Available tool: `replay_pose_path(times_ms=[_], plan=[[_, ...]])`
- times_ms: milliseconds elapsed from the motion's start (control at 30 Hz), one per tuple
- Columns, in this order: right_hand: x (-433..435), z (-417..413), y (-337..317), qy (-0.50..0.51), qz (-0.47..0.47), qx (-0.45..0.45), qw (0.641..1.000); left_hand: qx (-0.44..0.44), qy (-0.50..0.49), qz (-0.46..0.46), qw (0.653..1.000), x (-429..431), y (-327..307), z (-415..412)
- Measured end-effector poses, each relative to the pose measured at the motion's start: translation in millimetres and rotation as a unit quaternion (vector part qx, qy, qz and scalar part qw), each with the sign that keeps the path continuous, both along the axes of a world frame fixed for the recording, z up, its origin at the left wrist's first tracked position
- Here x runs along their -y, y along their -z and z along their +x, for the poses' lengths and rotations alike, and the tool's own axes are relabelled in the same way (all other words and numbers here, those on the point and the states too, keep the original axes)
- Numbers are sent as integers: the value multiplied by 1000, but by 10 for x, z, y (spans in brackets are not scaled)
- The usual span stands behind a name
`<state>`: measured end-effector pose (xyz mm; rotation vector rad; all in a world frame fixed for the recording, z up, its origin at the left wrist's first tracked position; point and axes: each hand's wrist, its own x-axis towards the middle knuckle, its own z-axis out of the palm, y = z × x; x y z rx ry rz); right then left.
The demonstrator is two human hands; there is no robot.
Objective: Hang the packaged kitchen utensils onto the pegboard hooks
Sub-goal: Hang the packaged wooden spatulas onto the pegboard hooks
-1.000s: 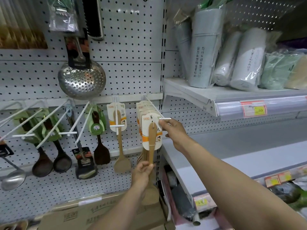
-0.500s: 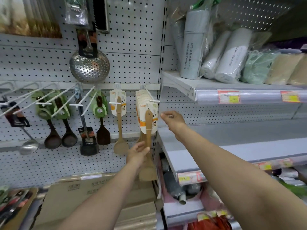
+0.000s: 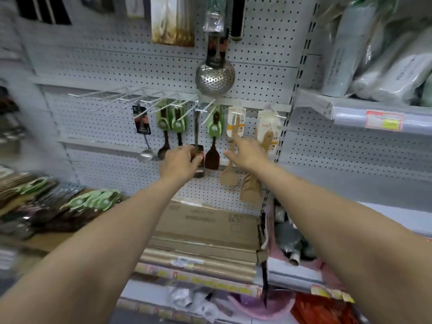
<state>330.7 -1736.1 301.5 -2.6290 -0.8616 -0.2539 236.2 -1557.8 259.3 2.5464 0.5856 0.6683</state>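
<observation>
Both hands up at the pegboard, neither plainly carrying anything.
Left hand curled in front of the foot of the black-carded utensil, which hangs on its hook; blur hides whether the fingers actually grip it; right hand loose and spread, empty, over the handle of the single wooden spatula; thick bunch of wooden spatulas hangs just right of it; green-carded dark spatula hangs between the two hands; more packaged utensils lie heaped low left; steel skimmer hangs above the row.
</observation>
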Motion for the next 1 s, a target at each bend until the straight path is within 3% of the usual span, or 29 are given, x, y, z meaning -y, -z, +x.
replay_pose_path(times_ms=[433, 1000], plan=[[-2719, -1258, -189, -158, -50, 58, 984, -13, -167, 44, 985, -2370, -296, -1766], [-6776, -2935, -133, -246, -13, -5, 969, -67, -277, 57, 957, -6042, -384, -3773]])
